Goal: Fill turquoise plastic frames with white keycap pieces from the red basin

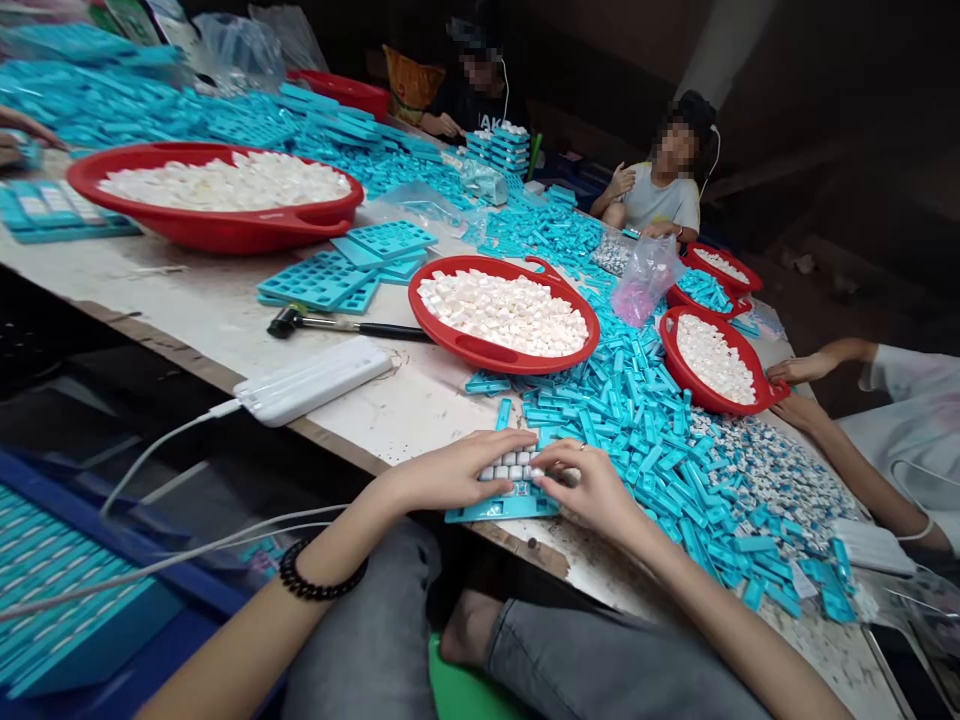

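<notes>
A light-blue plastic panel (501, 508) lies at the near table edge, with rows of small white caps like keycaps (511, 462) on it. My left hand (457, 472) rests over its left side, fingers stretched along the top of the caps and thumb along their lower row. From the right, my right hand (596, 490) has its thumb and index finger bent together at the right-end caps, touching a white cap. Its other fingers are curled. The panel's left part and some caps are hidden under my hands.
A red basin (499, 362) of white caps stands just beyond; a larger red basin (217, 235) sits left. Loose blue parts (645, 400) spread rightward. A hammer (352, 325), white power bank (315, 380) with cable, and stacked blue panels (322, 280) lie left. A co-worker's hands (799, 390) are at right.
</notes>
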Demonstrator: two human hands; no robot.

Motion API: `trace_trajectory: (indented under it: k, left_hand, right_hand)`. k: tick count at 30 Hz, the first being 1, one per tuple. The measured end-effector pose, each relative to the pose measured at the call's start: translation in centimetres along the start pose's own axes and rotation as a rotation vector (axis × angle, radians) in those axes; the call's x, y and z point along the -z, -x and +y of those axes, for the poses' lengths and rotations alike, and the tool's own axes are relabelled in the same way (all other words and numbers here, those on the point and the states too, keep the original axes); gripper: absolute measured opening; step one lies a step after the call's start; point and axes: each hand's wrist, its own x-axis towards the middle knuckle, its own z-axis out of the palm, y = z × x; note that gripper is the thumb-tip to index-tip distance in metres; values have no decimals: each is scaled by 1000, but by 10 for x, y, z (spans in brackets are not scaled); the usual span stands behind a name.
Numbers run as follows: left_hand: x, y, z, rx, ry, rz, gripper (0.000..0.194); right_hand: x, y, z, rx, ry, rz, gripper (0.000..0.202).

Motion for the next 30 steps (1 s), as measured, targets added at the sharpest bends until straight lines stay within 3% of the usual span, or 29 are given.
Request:
trace_trajectory:
  k: [4, 13, 20, 24, 27, 30]
  left_hand:
    - [0, 1, 0, -11, -5, -3, 61]
    - [1, 1, 5, 19, 19, 3, 56]
    - [2, 5, 11, 16, -3, 77, 53]
    - [-10, 13, 12, -26, -100, 229, 50]
    - [-23, 21, 14, -68, -292, 448, 41]
    - [-34, 27, 13, -224, -504, 605, 28]
  right_hand:
    - [-8, 3, -4, 2, 26, -28, 22]
    - [-18, 4, 1, 36, -5, -18, 17]
    - [-23, 5, 5, 141, 189, -84, 21]
    - [-27, 7, -1, 93, 259, -78, 20]
    - [-31, 7, -6, 36, 303, -56, 17]
    - [-35, 5, -4, -27, 338, -59, 17]
